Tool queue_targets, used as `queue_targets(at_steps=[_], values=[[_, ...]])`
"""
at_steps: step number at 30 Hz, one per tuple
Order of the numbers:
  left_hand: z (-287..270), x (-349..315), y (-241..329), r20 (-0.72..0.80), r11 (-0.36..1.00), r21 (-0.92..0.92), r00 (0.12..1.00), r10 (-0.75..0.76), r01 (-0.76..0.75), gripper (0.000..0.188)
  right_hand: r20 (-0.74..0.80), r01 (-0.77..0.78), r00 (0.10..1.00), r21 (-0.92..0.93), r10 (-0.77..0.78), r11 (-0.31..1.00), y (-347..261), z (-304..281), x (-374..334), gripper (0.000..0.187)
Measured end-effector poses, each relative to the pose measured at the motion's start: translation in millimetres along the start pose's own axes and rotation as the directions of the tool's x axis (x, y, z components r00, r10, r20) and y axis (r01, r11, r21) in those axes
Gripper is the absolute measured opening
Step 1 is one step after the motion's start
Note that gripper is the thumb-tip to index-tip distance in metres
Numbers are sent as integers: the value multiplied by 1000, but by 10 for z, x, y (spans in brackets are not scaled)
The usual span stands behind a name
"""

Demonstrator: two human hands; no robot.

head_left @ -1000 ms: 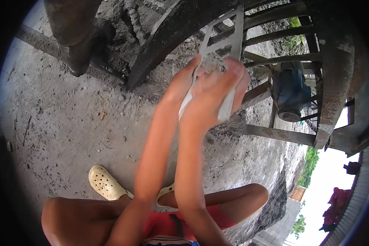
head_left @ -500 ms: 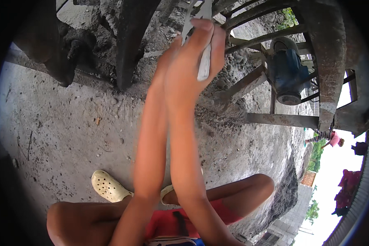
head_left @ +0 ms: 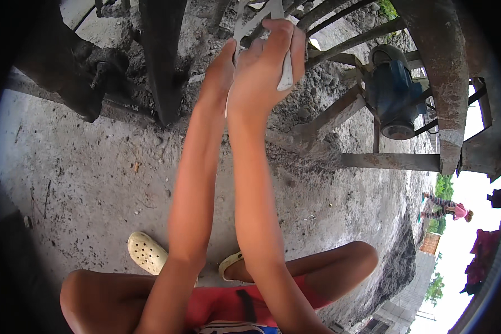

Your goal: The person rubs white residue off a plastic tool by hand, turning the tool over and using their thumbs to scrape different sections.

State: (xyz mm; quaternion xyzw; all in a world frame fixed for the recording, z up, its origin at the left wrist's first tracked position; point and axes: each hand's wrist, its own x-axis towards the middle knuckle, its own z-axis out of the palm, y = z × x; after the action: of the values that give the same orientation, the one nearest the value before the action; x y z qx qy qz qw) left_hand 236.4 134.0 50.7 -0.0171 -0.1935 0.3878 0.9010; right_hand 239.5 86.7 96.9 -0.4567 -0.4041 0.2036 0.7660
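1. Both hands are up near the top of the view now: the right hand (head_left: 264, 69) has its fingers curled shut over a flat pale grey piece (head_left: 285, 71), and the left hand (head_left: 220, 72) is pressed in beside it, palm against the same piece; how firmly the left grips I cannot tell.
2. That pale piece sits between the two hands, its lower edge poking out under the right fingers, right up against the rusty metal frame (head_left: 339, 53).
3. Compared with a second ago, the hands have climbed higher and further out, arms stretched straighter, and less of the piece shows.
4. Just beyond, a blue motor (head_left: 392, 92) hangs in the frame on the right.
5. A dark post (head_left: 161, 61) stands left of the hands.
6. Below, dusty grey ground (head_left: 83, 178) and a cream clog (head_left: 146, 253) by the bent knees.
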Motion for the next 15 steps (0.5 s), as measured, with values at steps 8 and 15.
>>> queue_targets(at_steps=[8,15], values=[[-30,-599,-165,164,784,-599,983,-80,164,13,51,-3,999,-207,14,978,-168,-84,-430,25],[351,-29,-60,-73,753,-649,976,-203,108,13,-49,140,987,-180,-151,974,0,214,160,26]])
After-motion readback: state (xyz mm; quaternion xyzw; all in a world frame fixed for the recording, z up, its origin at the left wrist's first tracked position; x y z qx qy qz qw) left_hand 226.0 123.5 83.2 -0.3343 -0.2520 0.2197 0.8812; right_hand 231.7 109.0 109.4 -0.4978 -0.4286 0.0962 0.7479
